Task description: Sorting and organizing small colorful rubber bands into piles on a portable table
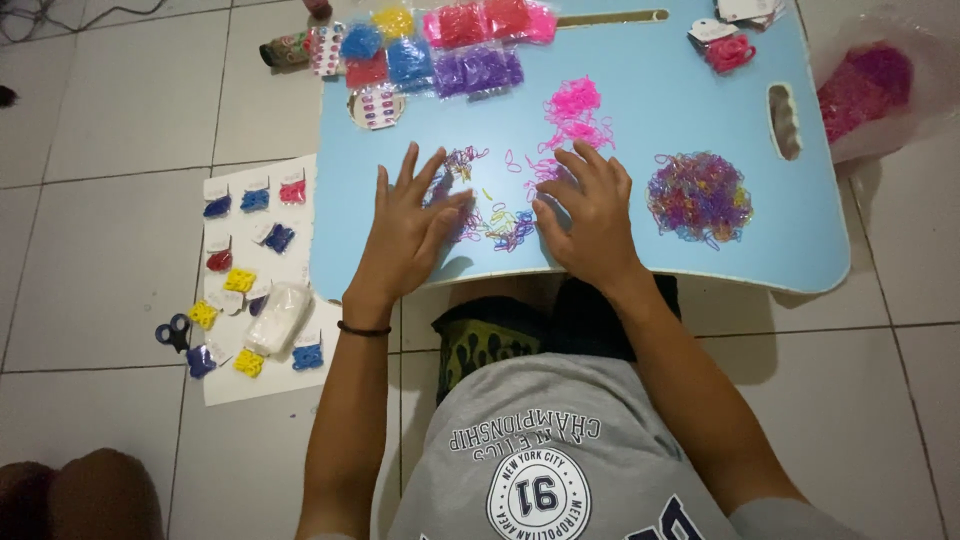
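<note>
On the blue table, the left hand and right hand rest flat, fingers spread and gripping nothing, over scattered small rubber bands; a mixed heap lies just right.

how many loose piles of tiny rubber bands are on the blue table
3: a pink pile above the right hand, a mixed purple-orange pile to its right, and a small mixed scatter between both hands, beside the left hand. Some may lie hidden under the hands.
</note>
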